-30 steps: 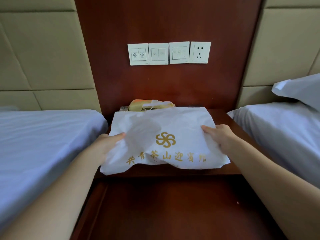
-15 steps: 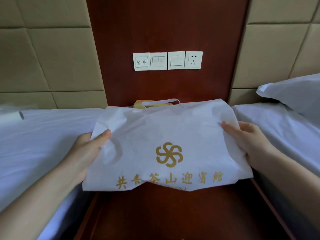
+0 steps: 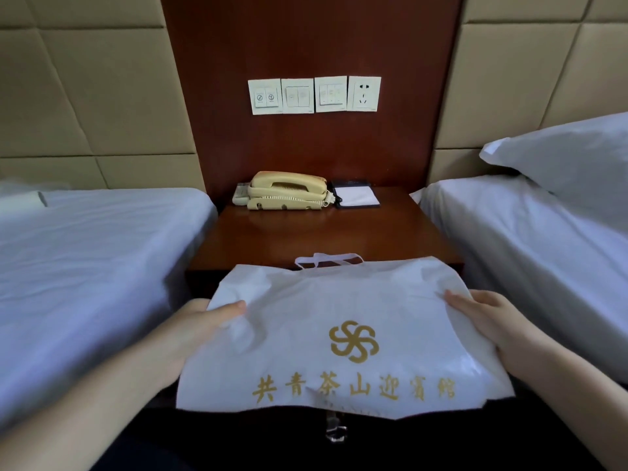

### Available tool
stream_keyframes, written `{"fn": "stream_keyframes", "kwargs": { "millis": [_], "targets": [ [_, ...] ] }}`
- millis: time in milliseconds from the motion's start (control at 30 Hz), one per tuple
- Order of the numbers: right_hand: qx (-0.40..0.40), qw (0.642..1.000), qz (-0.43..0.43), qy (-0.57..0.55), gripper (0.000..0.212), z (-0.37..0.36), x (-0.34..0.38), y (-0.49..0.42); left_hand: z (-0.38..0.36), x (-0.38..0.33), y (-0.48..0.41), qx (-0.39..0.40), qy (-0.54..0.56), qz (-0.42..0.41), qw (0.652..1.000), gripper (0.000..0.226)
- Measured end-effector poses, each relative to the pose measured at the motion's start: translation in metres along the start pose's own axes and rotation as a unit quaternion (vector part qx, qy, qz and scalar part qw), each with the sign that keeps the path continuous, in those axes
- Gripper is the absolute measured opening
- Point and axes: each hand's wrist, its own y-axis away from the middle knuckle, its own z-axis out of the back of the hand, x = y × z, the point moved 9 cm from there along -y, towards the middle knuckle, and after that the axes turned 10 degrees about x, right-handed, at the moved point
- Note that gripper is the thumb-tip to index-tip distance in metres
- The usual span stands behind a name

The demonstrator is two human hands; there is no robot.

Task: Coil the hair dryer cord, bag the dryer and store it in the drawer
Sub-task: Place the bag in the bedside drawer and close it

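Note:
A white cloth bag [image 3: 339, 321] with a gold pinwheel logo and gold characters hangs in front of the dark wooden nightstand [image 3: 323, 239], its drawstring loop at the top. My left hand [image 3: 193, 331] grips the bag's left edge, thumb on top. My right hand [image 3: 492, 324] grips its right edge. The bag bulges slightly; the hair dryer and its cord are not visible. Below the bag a shiny metal drawer handle [image 3: 334, 428] shows on the dark nightstand front. I cannot tell whether the drawer is open.
A beige telephone [image 3: 285, 190] and a notepad [image 3: 356, 195] sit at the back of the nightstand. White-sheeted beds flank it, the left bed [image 3: 85, 249] and the right bed [image 3: 526, 239] with a pillow [image 3: 571, 158]. Wall switches and a socket [image 3: 314, 95] sit above.
Both hands lifted the bag off the nightstand top and drew it toward me and down, in front of the nightstand. The telephone and notepad are now uncovered.

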Motion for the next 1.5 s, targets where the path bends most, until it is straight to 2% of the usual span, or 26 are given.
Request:
{"fn": "stream_keyframes", "kwargs": {
  "millis": [233, 467, 567, 700, 767, 833, 900, 967, 1067, 1167, 1267, 1333, 1400, 1467, 1500],
  "targets": [
    [0.005, 0.997, -0.069, 0.034, 0.022, 0.008, -0.025, -0.033, -0.013, 0.019, -0.039, 0.022, -0.01, 0.039, 0.999, 0.016],
    [0.019, 0.987, -0.065, 0.144, 0.018, -0.01, -0.037, -0.075, -0.014, 0.021, -0.067, -0.002, -0.063, -0.006, 0.998, 0.011],
    [0.018, 0.99, -0.045, 0.134, 0.016, -0.017, -0.041, -0.087, -0.007, 0.037, -0.076, -0.019, -0.067, -0.001, 0.998, 0.019],
    [0.023, 0.987, -0.043, 0.152, 0.012, -0.021, -0.053, -0.096, -0.001, 0.069, -0.087, -0.006, -0.095, 0.074, 0.993, 0.028],
    [0.004, 0.968, -0.054, 0.245, 0.016, -0.018, -0.051, -0.096, 0.001, 0.073, -0.085, -0.006, -0.152, 0.102, 0.983, 0.041],
    [-0.051, 0.922, -0.032, 0.382, 0.014, -0.011, -0.032, -0.091, 0.004, 0.056, -0.079, -0.053, -0.329, 0.086, 0.939, 0.051],
    [-0.11, 0.901, 0.064, 0.416, 0.039, -0.012, 0.001, -0.077, -0.004, 0.029, -0.067, -0.13, -0.467, 0.013, 0.874, 0.055],
    [-0.135, 0.872, 0.178, 0.436, 0.047, -0.026, 0.031, -0.06, -0.021, 0.004, -0.052, -0.202, -0.505, -0.094, 0.834, 0.065],
    [-0.134, 0.809, 0.207, 0.534, 0.042, -0.05, 0.043, -0.056, -0.043, -0.022, -0.04, -0.244, -0.507, -0.188, 0.805, 0.086],
    [-0.12, 0.769, 0.156, 0.608, 0.046, -0.064, 0.036, -0.07, -0.068, -0.042, -0.042, -0.201, -0.535, -0.222, 0.79, 0.089],
    [-0.062, 0.782, 0.178, 0.594, 0.072, -0.084, 0.029, -0.079, -0.112, -0.039, -0.051, -0.068, -0.586, -0.264, 0.763, 0.079],
    [0.019, 0.789, 0.193, 0.583, 0.083, -0.102, 0.015, -0.087, -0.136, -0.027, -0.062, -0.005, -0.642, -0.288, 0.71, 0.075],
    [0.077, 0.78, 0.185, 0.592, 0.084, -0.113, 0.0, -0.098, -0.146, -0.024, -0.074, 0.004, -0.682, -0.301, 0.667, 0.071],
    [0.091, 0.763, 0.176, 0.616, 0.084, -0.115, -0.007, -0.11, -0.144, -0.023, -0.094, 0.018, -0.698, -0.28, 0.659, 0.078],
    [0.087, 0.758, 0.175, 0.622, 0.084, -0.114, -0.007, -0.116, -0.142, -0.02, -0.103, 0.026, -0.689, -0.277, 0.669, 0.081]
  ]
}}
